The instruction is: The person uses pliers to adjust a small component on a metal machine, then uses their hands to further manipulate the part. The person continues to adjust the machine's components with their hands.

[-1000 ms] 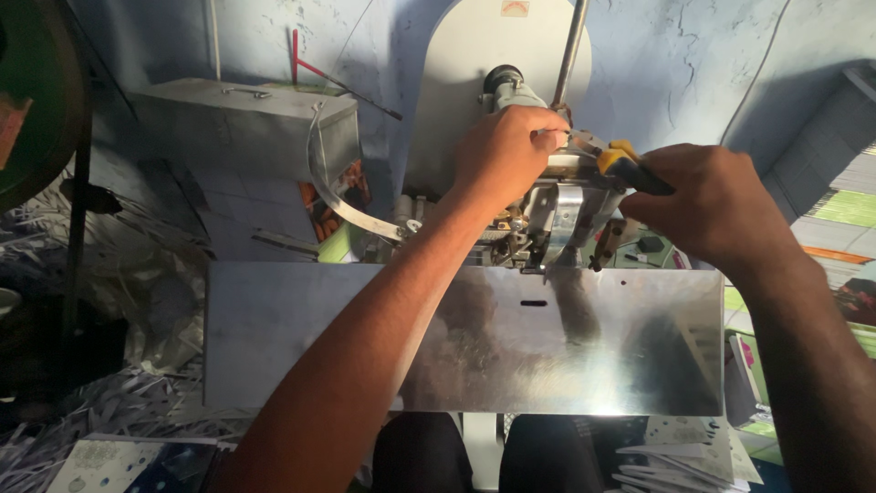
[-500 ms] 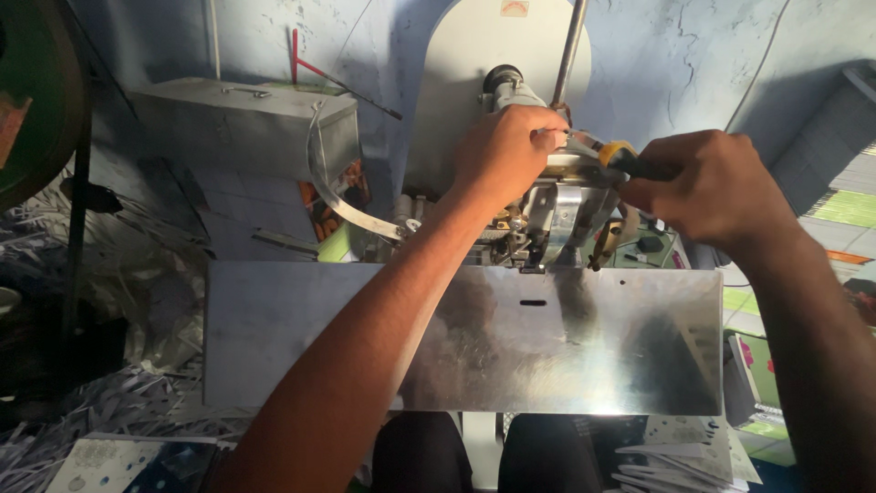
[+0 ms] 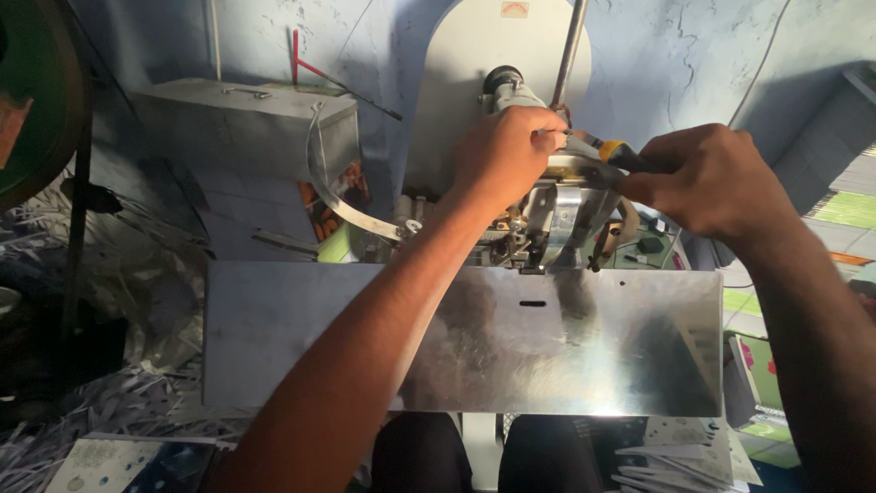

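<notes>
Head view, both hands up at the machine head, centre of frame above the steel tabletop.

Left hand: fingers curled down over the top of the metal mechanism, apparently pinching a small part there; what exactly lies under the fingertips is hidden.

Right hand: closed in a fist round a screwdriver. Only the yellow collar and dark handle end show; the shaft points left toward the left hand's fingertips, tip out of sight.

Handling, judged: the screwdriver is light and rigid, and its ribbed handle should not slip, so the full wrap at the handle looks right. The mechanism is stiff, bolted steel with sharp edges and narrow gaps, best steadied from above as shown, clear of the curved guard plates.

Surroundings: curved metal strap left of centre, grey box in the upper left, shredded paper in the lower left, and printed sheets in the lower right.
</notes>
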